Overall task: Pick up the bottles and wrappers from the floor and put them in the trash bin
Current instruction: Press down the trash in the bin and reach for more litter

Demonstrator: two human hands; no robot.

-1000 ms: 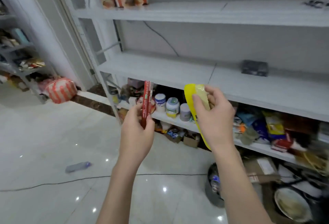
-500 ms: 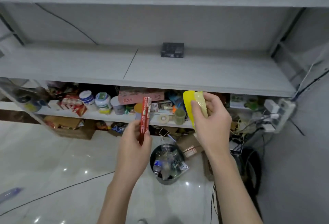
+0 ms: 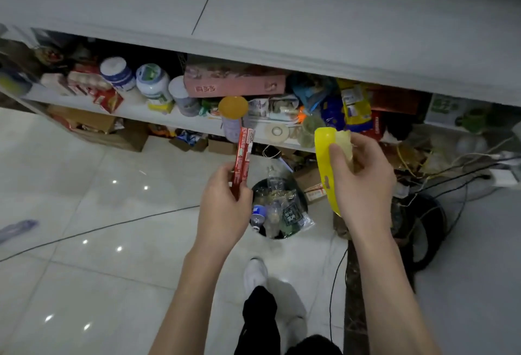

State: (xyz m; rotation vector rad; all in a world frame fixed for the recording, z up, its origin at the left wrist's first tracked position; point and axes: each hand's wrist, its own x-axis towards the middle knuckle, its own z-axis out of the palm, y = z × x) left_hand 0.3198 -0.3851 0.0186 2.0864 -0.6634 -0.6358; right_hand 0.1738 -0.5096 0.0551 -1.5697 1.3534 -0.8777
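Note:
My left hand (image 3: 225, 208) grips a long red wrapper (image 3: 242, 157) that stands upright above its fingers. A yellow wrapper (image 3: 324, 162) with a pale crumpled piece against it is held in my right hand (image 3: 361, 182). Both hands hover just above and to either side of the dark round trash bin (image 3: 303, 199) on the floor, which holds clear bottles and wrappers. A clear plastic bottle (image 3: 17, 229) lies on the floor at the far left.
Cluttered white shelves (image 3: 282, 52) stand right behind the bin, with jars, boxes and packets on the low shelf. A black cable (image 3: 98, 230) runs across the glossy floor tiles. Tangled wires and a dark ring-shaped object (image 3: 428, 230) lie at right. My white shoe (image 3: 255, 272) is below the bin.
The view has swung right and tilted down, so the bin now sits directly between my hands. Both hands keep hold of their wrappers and have come lower, nearer the bin.

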